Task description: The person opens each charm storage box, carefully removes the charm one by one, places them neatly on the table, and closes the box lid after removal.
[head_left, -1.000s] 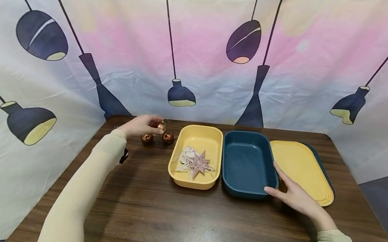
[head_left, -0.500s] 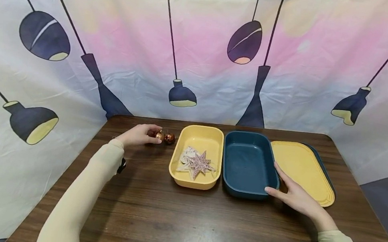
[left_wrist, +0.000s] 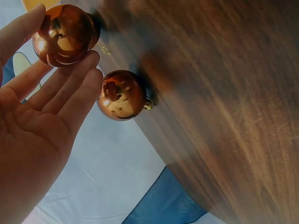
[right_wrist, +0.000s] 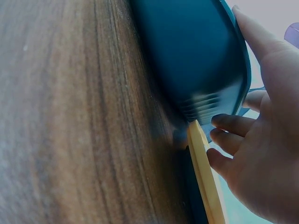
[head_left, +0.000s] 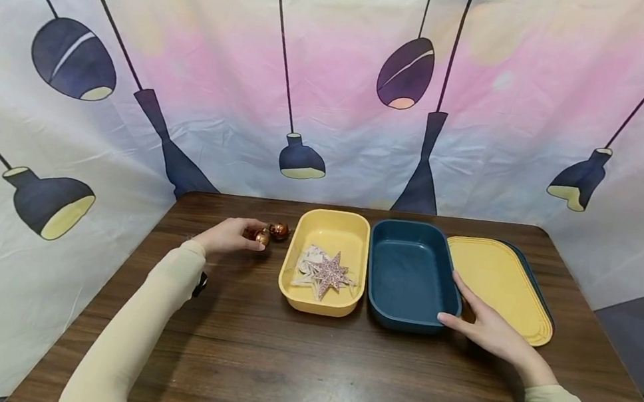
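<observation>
Pinching a copper ball (left_wrist: 63, 35) between thumb and fingers, the left hand (head_left: 231, 235) is low over the far left of the table (head_left: 277, 370); I can't tell whether that ball touches it. A second ball (left_wrist: 122, 95) lies just beside the hand. Opposite, the right hand (head_left: 490, 327) has its thumb and fingers spread wide, touching the near right corner of the blue box (head_left: 406, 324). Next to that stands the yellow box (head_left: 317, 307), a pink star (head_left: 330, 274) inside it. Further right, a yellow lid (head_left: 496, 279) lies on a blue lid (head_left: 526, 271).
</observation>
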### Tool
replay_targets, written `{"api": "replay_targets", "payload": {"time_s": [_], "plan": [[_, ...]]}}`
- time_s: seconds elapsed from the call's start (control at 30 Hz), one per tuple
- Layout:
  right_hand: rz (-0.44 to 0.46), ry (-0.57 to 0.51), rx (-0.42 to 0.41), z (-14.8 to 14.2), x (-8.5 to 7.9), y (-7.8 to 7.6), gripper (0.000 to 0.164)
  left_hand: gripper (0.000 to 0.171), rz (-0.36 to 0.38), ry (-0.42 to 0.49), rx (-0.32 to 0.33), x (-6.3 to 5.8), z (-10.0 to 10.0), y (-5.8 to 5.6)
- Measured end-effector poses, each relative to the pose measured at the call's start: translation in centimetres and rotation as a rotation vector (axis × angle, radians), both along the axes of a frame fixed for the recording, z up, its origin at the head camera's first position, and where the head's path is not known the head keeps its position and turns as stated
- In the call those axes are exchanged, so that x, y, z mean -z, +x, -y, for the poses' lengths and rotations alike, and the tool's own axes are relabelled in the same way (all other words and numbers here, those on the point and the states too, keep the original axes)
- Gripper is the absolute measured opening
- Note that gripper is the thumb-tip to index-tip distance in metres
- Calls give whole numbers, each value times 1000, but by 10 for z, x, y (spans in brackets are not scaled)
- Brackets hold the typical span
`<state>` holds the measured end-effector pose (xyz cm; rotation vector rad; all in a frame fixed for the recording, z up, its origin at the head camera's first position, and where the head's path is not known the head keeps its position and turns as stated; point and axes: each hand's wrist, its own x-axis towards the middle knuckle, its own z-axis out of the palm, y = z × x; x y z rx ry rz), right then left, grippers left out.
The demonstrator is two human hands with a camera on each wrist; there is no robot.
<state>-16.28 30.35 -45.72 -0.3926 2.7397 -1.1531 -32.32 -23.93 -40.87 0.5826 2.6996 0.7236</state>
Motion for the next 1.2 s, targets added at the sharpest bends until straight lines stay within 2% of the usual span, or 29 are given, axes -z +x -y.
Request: {"api": "replay_targets", "payload": {"time_s": [0.4,0.63,1.03,1.2], "plan": [[6,-6,2,1,0,-2,93,65,10,-24,2,9,3,2],[5,-4,0,0,1,-2,93,67,51,-2,-10,14,3,6],[4,10,3,-2,2,-1,92,67,49,-10,-18,16,0,9],[3,11,-1,-1,1,-1,93,67,21,-26,-14,18,1,10]]}}
